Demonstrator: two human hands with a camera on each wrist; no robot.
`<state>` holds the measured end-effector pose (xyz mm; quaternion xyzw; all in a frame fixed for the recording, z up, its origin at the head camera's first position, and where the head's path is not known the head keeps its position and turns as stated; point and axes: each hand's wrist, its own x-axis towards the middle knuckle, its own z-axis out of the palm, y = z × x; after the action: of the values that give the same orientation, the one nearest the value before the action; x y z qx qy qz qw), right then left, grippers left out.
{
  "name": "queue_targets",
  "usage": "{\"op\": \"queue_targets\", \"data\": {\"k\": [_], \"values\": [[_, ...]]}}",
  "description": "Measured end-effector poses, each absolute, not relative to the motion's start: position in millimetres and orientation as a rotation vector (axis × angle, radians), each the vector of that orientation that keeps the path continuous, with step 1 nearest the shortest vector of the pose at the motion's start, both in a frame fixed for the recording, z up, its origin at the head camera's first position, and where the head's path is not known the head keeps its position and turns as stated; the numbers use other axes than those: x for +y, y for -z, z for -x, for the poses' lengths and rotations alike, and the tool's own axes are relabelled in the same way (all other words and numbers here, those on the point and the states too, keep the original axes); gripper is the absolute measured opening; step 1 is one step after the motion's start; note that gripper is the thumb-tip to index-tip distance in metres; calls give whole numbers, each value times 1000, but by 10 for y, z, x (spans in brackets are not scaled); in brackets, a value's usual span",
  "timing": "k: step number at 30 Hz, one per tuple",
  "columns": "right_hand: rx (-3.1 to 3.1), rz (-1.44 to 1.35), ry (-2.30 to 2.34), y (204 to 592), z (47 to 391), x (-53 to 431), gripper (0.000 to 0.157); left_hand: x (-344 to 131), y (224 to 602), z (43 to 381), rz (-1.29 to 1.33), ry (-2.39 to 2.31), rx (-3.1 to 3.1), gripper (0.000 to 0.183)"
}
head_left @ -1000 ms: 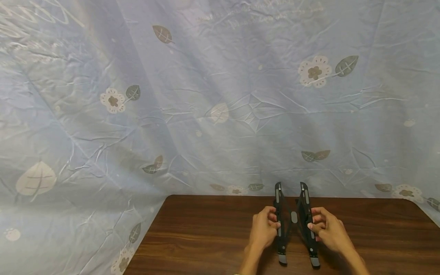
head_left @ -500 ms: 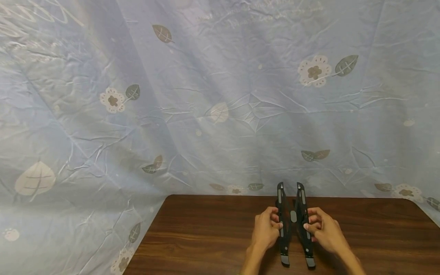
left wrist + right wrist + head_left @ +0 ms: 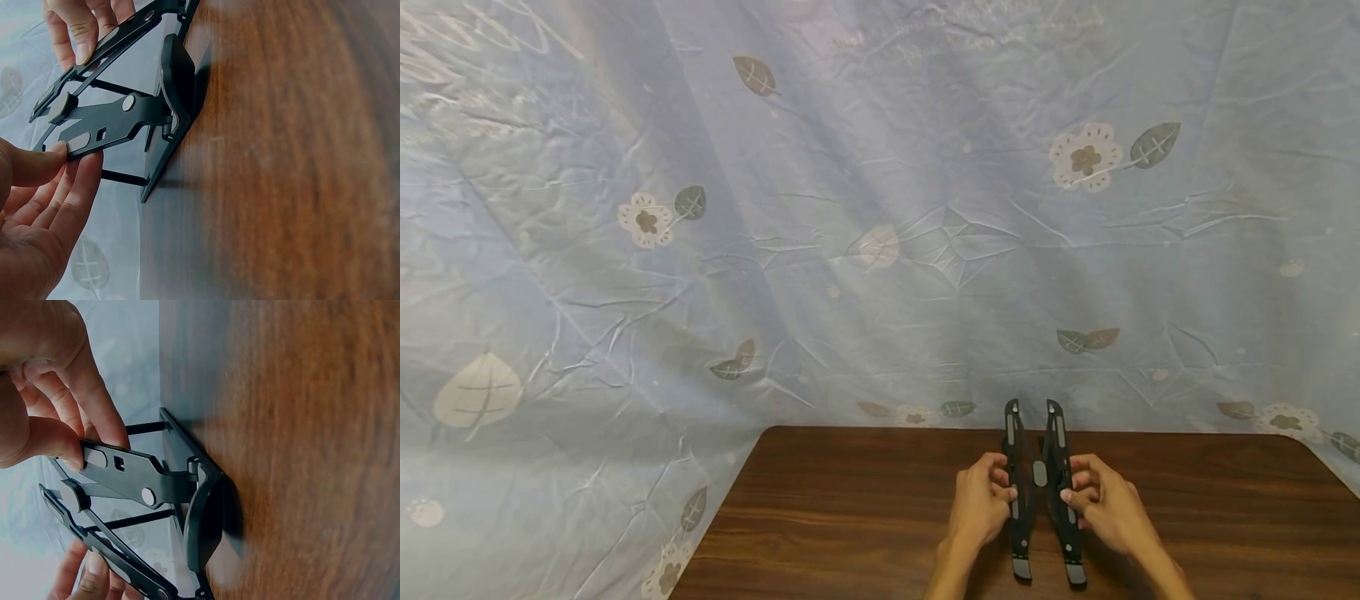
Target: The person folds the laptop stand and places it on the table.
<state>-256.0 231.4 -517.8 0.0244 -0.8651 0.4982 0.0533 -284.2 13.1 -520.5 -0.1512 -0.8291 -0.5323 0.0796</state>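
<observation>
A black folding laptop stand (image 3: 1022, 525) with grey pads stands on the wooden table. Its two long side arms lean close together at the back and spread a little toward the front, joined by a central pivot with a grey oval pad. My left hand (image 3: 983, 500) pinches the left arm between thumb and fingers, which the left wrist view shows as the nearer hand (image 3: 37, 212). On the other side my right hand (image 3: 1108, 504) pinches the right arm; the right wrist view shows that hand (image 3: 56, 394) with the thumb on the grey pad. Struts link the raised arms to the base.
The dark brown wooden table (image 3: 820, 517) has rounded far corners. Behind it and at the left hangs a creased pale blue cloth (image 3: 880, 325) printed with leaves and flowers, close to the table's back edge.
The stand's two arms have come closer together, mostly between the first and second frames. Both hands moved inward with them, keeping their grip; the last half second shows hardly any motion.
</observation>
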Motion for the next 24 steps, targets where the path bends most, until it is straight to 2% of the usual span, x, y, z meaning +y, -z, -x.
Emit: {"op": "queue_targets", "data": {"k": [24], "values": [[-2604,-112,-1536,5169,2552,2145,49,266,5192,2788,430,1643,-2508,38]]}}
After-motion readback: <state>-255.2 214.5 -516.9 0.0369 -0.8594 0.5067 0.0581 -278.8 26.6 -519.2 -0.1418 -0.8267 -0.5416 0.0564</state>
